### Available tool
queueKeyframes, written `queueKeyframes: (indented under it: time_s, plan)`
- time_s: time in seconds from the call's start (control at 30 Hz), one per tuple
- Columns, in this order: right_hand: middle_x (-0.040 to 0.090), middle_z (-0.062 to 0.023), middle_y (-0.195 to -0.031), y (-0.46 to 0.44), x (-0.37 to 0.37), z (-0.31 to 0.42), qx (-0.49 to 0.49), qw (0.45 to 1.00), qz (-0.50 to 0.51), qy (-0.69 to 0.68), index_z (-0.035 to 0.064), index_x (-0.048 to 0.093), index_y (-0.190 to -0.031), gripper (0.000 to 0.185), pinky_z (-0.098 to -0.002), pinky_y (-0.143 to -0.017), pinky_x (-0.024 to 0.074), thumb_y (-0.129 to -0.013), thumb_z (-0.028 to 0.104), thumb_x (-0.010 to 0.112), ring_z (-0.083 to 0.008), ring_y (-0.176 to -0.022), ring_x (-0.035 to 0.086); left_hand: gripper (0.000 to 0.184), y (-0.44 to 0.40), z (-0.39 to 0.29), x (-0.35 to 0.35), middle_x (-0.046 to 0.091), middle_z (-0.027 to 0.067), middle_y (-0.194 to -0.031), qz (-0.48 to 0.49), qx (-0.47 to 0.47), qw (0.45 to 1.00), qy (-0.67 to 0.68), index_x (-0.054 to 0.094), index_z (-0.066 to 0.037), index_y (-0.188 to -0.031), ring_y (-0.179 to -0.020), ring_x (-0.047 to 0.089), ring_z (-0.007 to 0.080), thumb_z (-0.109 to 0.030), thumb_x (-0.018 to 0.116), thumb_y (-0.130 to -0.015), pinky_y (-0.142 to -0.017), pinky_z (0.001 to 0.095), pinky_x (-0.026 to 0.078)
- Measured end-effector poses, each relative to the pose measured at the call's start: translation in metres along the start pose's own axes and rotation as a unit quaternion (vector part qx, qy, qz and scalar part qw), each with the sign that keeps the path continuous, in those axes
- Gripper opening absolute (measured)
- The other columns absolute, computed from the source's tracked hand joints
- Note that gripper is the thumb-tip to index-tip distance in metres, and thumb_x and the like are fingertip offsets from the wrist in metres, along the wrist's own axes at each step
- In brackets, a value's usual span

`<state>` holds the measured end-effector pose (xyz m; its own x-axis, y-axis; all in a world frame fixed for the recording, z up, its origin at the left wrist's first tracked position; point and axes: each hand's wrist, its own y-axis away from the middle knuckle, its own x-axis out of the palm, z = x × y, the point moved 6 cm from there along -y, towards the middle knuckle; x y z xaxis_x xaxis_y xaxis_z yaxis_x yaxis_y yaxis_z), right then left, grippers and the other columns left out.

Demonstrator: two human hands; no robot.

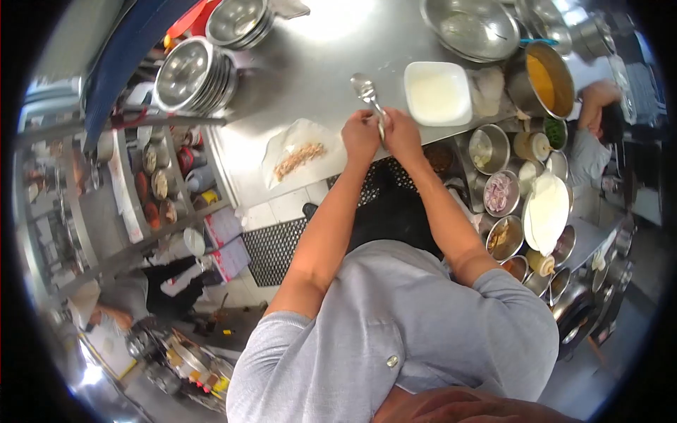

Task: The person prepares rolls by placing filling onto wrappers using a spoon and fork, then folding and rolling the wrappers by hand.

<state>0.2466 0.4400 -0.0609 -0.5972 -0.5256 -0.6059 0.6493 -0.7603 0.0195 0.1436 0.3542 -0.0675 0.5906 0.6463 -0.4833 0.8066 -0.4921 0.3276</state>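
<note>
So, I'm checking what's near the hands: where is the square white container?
In the head view, the white container sits on the steel counter near its front edge, just ahead and right of the right hand, with the metal pot farther right.

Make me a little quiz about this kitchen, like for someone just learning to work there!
1. Which is left of the left hand: A, the white square tub, or B, the pale sheet?
2. True or false: nothing lies on that sheet.
3. What shiny thing is between the left hand and the right hand?

Key: 1. B. 2. False, small bits of food lie there. 3. A metal utensil.
</note>
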Motion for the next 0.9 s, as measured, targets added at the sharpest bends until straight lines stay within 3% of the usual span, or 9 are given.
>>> queueKeyframes:
  time_s: [0.03, 0.13, 0.27, 0.33, 0.37, 0.5, 0.57, 0.8, 0.9]
  plan:
    - [0.062, -0.0248, -0.100, 0.000, 0.005, 0.005, -0.053, 0.994, -0.017, 0.096, -0.0021, 0.061, -0.117, 0.027, -0.0487, -0.081, 0.0496, -0.093, 0.010, 0.057, -0.0441, -0.092, 0.060, 0.023, 0.004, -0.010, -0.008, 0.073, 0.0194, -0.084, -0.041, 0.083, 0.994, -0.055, 0.072, -0.001, -0.105, -0.078, 0.072, 0.0286, -0.016, 0.068, -0.089, -0.073, 0.0375, 0.056]
    - [0.059, -0.0225, -0.106, 0.007, 0.007, 0.020, -0.123, 0.982, -0.040, 0.138, 0.0002, 0.059, -0.123, 0.032, -0.0490, -0.086, 0.0474, -0.093, 0.012, 0.058, -0.0426, -0.097, 0.058, 0.022, 0.017, -0.013, -0.034, 0.073, 0.0197, -0.085, -0.045, 0.095, 0.992, -0.065, 0.072, -0.001, -0.104, -0.080, 0.071, 0.0333, -0.017, 0.068, -0.089, -0.076, 0.0395, 0.055]
    - [0.063, -0.0213, -0.104, 0.018, -0.006, 0.056, -0.142, 0.966, -0.091, 0.196, 0.0002, 0.063, -0.118, 0.028, -0.0477, -0.085, 0.0491, -0.093, 0.013, 0.059, -0.0418, -0.096, 0.060, 0.015, 0.052, 0.037, -0.129, 0.071, 0.0200, -0.099, -0.156, 0.127, 0.979, -0.042, 0.070, -0.001, -0.103, -0.092, 0.068, 0.0367, -0.010, 0.062, -0.093, -0.082, 0.0430, 0.053]
    - [0.067, -0.0203, -0.100, 0.022, 0.013, 0.065, -0.082, 0.992, 0.047, 0.085, 0.0002, 0.068, -0.110, 0.023, -0.0473, -0.083, 0.0509, -0.093, 0.015, 0.062, -0.0405, -0.093, 0.064, 0.014, 0.067, 0.063, -0.179, 0.070, 0.0188, -0.094, -0.237, 0.113, 0.959, -0.111, 0.070, -0.001, -0.101, -0.084, 0.069, 0.0347, -0.011, 0.065, -0.092, -0.076, 0.0408, 0.054]
    - [0.069, -0.0201, -0.095, 0.022, 0.027, 0.067, -0.063, 0.994, 0.056, 0.066, 0.0000, 0.071, -0.100, 0.022, -0.0479, -0.082, 0.0519, -0.091, 0.019, 0.064, -0.0398, -0.090, 0.066, 0.014, 0.069, 0.073, -0.195, 0.069, 0.0182, -0.089, -0.251, 0.128, 0.955, -0.094, 0.071, -0.001, -0.099, -0.077, 0.068, 0.0352, -0.011, 0.065, -0.092, -0.072, 0.0408, 0.053]
    - [0.070, -0.0196, -0.096, 0.016, 0.065, 0.075, -0.005, 0.983, 0.108, 0.146, -0.0002, 0.071, -0.097, 0.025, -0.0476, -0.084, 0.0519, -0.090, 0.023, 0.065, -0.0400, -0.091, 0.066, 0.022, 0.061, 0.113, -0.248, 0.066, 0.0199, -0.099, -0.252, 0.066, 0.948, -0.184, 0.069, -0.001, -0.107, -0.089, 0.065, 0.0357, -0.015, 0.067, -0.091, -0.080, 0.0436, 0.052]
    - [0.070, -0.0185, -0.094, 0.017, 0.073, 0.078, 0.048, 0.976, 0.132, 0.167, 0.0000, 0.070, -0.095, 0.026, -0.0472, -0.083, 0.0523, -0.088, 0.025, 0.067, -0.0388, -0.091, 0.067, 0.028, 0.059, 0.141, -0.258, 0.064, 0.0216, -0.102, -0.223, -0.044, 0.935, -0.274, 0.068, 0.000, -0.106, -0.095, 0.063, 0.0377, -0.022, 0.070, -0.088, -0.084, 0.0458, 0.051]
    - [0.072, -0.0173, -0.093, 0.016, 0.082, 0.081, 0.117, 0.975, 0.130, 0.136, 0.0011, 0.070, -0.097, 0.027, -0.0434, -0.085, 0.0533, -0.084, 0.024, 0.068, -0.0354, -0.092, 0.068, 0.025, 0.047, 0.140, -0.244, 0.064, 0.0206, -0.096, -0.136, -0.047, 0.959, -0.246, 0.066, 0.001, -0.097, -0.092, 0.063, 0.0383, -0.020, 0.073, -0.085, -0.082, 0.0468, 0.052]
    - [0.073, -0.0162, -0.095, 0.022, 0.086, 0.069, 0.103, 0.993, 0.054, 0.028, 0.0007, 0.070, -0.103, 0.031, -0.0400, -0.086, 0.0536, -0.083, 0.025, 0.069, -0.0331, -0.094, 0.069, 0.022, 0.046, 0.133, -0.242, 0.064, 0.0209, -0.094, -0.157, -0.012, 0.959, -0.238, 0.066, 0.001, -0.090, -0.088, 0.064, 0.0388, -0.019, 0.072, -0.085, -0.080, 0.0480, 0.052]
